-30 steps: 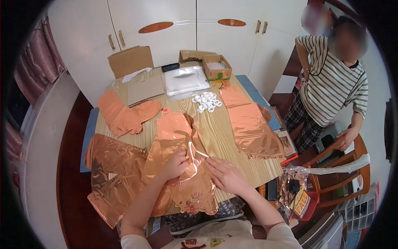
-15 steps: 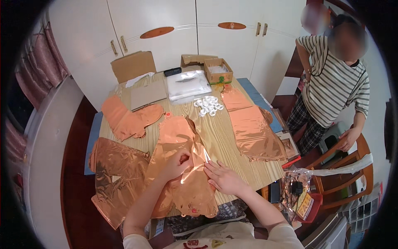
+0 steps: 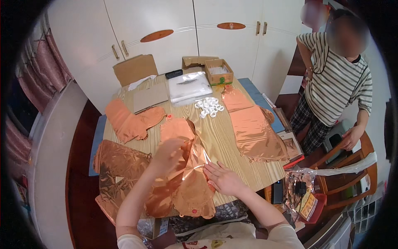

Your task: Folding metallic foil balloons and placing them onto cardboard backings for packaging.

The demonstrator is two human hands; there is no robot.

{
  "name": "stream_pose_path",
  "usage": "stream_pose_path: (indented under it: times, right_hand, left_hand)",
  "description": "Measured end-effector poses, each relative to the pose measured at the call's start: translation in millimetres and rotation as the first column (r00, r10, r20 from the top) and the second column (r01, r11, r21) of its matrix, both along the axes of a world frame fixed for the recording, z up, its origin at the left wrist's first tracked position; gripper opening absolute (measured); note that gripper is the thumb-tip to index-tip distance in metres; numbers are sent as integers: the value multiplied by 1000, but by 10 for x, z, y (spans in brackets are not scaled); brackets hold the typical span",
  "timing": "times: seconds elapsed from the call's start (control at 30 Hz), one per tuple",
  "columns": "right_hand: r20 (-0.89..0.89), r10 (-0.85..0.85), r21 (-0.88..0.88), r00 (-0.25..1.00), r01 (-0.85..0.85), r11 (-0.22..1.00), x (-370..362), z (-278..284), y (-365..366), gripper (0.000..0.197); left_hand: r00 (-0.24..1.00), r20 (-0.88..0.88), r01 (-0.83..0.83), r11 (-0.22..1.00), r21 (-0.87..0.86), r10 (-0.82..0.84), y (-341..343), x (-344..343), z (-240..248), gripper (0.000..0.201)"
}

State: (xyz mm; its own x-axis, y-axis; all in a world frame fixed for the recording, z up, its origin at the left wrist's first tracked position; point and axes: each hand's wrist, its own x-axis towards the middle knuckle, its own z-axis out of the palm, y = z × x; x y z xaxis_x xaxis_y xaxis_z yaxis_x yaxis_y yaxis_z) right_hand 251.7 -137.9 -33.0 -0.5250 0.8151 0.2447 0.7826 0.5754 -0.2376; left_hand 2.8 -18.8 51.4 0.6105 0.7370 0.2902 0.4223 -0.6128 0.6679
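Note:
A flat, copper-coloured foil balloon (image 3: 195, 195) lies creased in front of me, its lower end near the table's front edge. My right hand (image 3: 224, 178) rests flat at its right side, fingers stretched and touching the foil edge. Over its left part is my left hand (image 3: 168, 155), smeared by motion, so its fingers cannot be made out. Another shiny foil balloon (image 3: 120, 170) lies at the left, partly over the table edge. Smaller foil pieces include a boot-shaped foil balloon (image 3: 128, 120) at the far left. A long foil balloon (image 3: 253, 124) lies on the right.
Behind the foil are a heap of white rings (image 3: 209, 107), a stack of clear plastic bags (image 3: 190, 87), a grey board (image 3: 150, 97) and a small carton (image 3: 219, 73). At the right a person in a striped shirt (image 3: 331, 79) stands beside a wooden chair (image 3: 365, 166).
My left hand has lifted and shifted up and left from the middle of the foil balloon, whose left part now looks more crumpled. My right hand stays in place.

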Motion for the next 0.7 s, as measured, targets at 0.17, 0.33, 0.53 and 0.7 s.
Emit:
stream_pose_path:
  times: [0.17,0.33,0.53,0.7]
  right_hand:
    - [11,-1,-8,1000,1,1000,-3,0,-1,51]
    - [-34,-7,26,999,8,1000,8,-13,-10,52]
    - [-40,25,60,999,-23,998,-176,217,-233,58]
    - [-22,59,50,998,-58,997,-370,176,-336,61]
  left_hand:
    - [905,-385,335,860,384,-181,26,451,-243,46]
    - [878,-472,319,836,446,-82,151,410,-588,63]
    - [834,-551,245,918,312,-36,92,269,-714,71]
    - [830,-557,246,903,351,-10,67,287,-698,73]
